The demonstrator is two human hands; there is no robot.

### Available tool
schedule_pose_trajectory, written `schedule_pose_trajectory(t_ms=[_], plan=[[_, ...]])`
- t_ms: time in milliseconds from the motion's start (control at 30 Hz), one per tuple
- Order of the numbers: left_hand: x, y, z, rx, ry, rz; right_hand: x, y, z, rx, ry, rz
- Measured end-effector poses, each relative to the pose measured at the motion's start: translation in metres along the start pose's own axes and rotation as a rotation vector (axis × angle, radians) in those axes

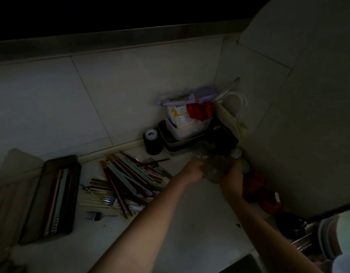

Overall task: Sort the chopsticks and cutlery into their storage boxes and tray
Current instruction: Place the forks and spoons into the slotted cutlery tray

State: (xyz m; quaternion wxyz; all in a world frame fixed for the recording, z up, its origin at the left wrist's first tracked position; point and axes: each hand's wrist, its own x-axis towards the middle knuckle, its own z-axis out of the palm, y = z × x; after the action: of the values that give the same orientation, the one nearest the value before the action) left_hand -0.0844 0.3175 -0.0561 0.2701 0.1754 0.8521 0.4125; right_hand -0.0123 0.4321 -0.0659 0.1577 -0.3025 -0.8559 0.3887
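Both forearms reach away from the camera toward the back right corner of the table (189,243). Left hand (191,172) and right hand (232,175) close together around a clear glass jar (213,164), fingers wrapped on its sides; light is poor, so I cannot tell whether the jar is lifted or resting.

Pile of chopsticks and cutlery (126,180) lies loose left of the hands: long red-brown and pale green sticks crossed over each other, forks (93,215) at the near edge. Well left of the pile sits an open dark storage box (57,196) with several sticks already laid lengthwise inside.

Corner behind the jar is crowded: black cylinder (152,142), white tub of packets (186,125) on a dark tray (170,142), red bottle (262,194) against the wall.

Judgement: jar is being shifted to clear working room beside the pile. Doing it well means keeping it upright with both palms firm, setting it down clear of the red bottle and black cylinder, and away from the stick ends jutting nearby. Sorting proper looks barely started; most pieces remain unsorted.
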Motion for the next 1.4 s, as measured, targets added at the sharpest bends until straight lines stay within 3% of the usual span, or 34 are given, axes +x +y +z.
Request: schedule_pose_trajectory(t_ms=[67,233,433,600,700,833,967,1100,1233,1400], plan=[[-0.011,-0.011,-0.014,-0.035,0.081,-0.022,-0.006,-0.005,0.012,0.003,-0.009,-0.045],[-0.050,-0.048,-0.057,-0.105,0.274,-0.050,-0.040,-0.048,0.040,0.061,-0.260,-0.170],[-0.126,-0.116,-0.109,0.040,0.574,-0.084,-0.094,-0.103,0.092,0.046,-0.527,-0.327],[-0.202,-0.157,-0.142,0.128,0.750,-0.242,-0.168,-0.145,0.145,-0.006,-0.929,-0.489],[-0.249,-0.173,-0.158,0.270,0.855,-0.297,-0.230,-0.165,0.164,-0.049,-1.227,-0.400],[-0.304,-0.195,-0.171,0.357,0.835,-0.375,-0.300,-0.193,0.181,-0.154,-1.528,-0.228],[-0.350,-0.214,-0.175,0.383,0.812,-0.459,-0.342,-0.207,0.205,-0.296,-1.509,-0.182],[-0.385,-0.235,-0.172,0.383,0.802,-0.512,-0.364,-0.207,0.221,-0.408,-1.481,-0.329],[-0.407,-0.252,-0.172,0.398,0.749,-0.561,-0.375,-0.207,0.225,-0.265,-1.383,-0.205],[-0.412,-0.262,-0.169,0.405,0.679,-0.577,-0.377,-0.207,0.226,-0.207,-1.274,-0.277]])
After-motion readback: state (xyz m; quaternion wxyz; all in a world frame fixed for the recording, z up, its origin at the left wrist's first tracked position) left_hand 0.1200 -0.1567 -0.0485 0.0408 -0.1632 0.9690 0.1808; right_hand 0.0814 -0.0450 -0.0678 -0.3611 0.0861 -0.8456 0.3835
